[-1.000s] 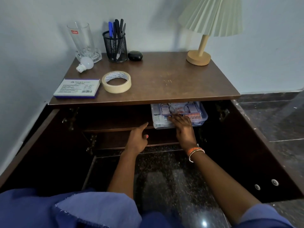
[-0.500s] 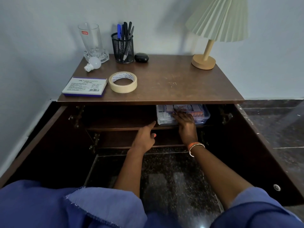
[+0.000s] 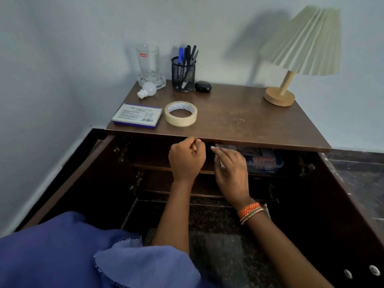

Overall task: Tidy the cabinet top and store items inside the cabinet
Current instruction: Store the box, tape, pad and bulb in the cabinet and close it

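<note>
- Watching my left hand [image 3: 186, 157] curled into a loose, empty fist below the brown wooden cabinet top [image 3: 239, 121].
- My right hand [image 3: 231, 170] spreads flat-fingered, empty, before the clear plastic box [image 3: 264, 160] on the upper shelf, tucked deep, I judge, to clear the doors.
- Beige tape roll [image 3: 180, 113] awaits above.

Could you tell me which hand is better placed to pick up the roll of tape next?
Left, probably: the left hand sits just below the front edge, nearly under the tape roll; the right hand is further right.
</note>
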The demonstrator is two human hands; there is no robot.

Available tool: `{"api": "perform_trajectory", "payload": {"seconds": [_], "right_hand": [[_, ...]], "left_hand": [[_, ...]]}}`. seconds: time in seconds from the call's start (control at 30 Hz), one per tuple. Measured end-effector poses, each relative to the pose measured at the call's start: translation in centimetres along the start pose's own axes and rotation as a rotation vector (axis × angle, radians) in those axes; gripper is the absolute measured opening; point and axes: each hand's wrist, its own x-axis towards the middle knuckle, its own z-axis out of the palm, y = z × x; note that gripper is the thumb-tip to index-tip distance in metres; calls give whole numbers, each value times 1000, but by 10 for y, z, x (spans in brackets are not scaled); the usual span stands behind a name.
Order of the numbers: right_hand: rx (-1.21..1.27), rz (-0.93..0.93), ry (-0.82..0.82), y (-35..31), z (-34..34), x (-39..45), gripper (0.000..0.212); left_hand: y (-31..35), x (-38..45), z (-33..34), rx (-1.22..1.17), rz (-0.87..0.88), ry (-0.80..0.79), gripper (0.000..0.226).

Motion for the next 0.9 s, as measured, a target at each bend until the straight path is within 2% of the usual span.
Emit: {"api": "perform_trajectory", "payload": {"seconds": [0.1,0.2,0.27,0.37,0.43,0.57,0.63,0.7,0.77,0.9], "right_hand": [[71,-86,57,-38,-7,31,33],[104,-123,84,-63,1,63,29],[116,-146,79,-77,14,83,26],[97,-203,-38,-102,37,110,26],[48,-231,-176,-117,53,127,36],[-171,-262,-528,-135,80,162,83],[-221,-234,-700,-141,91,175,94],[-236,-203,-812,-148,99,185,93],[-249,-193,-841,-148,103,193,88],[-219,-214,-849,-147,107,206,62]], "left_hand": [[11,17,-18,-71,-57,178,35],[15,31,-39,-94,-98,307,17],[9,38,-51,-134,-181,447,18],[-7,48,-69,-297,-398,702,21],[-20,51,-79,-398,-524,786,17],[-34,48,-89,-561,-700,821,21],[-38,48,-90,-608,-758,799,24],[-40,47,-94,-654,-802,766,27],[-41,46,-95,-702,-846,731,29],[-46,45,-99,-748,-877,677,29]]}}
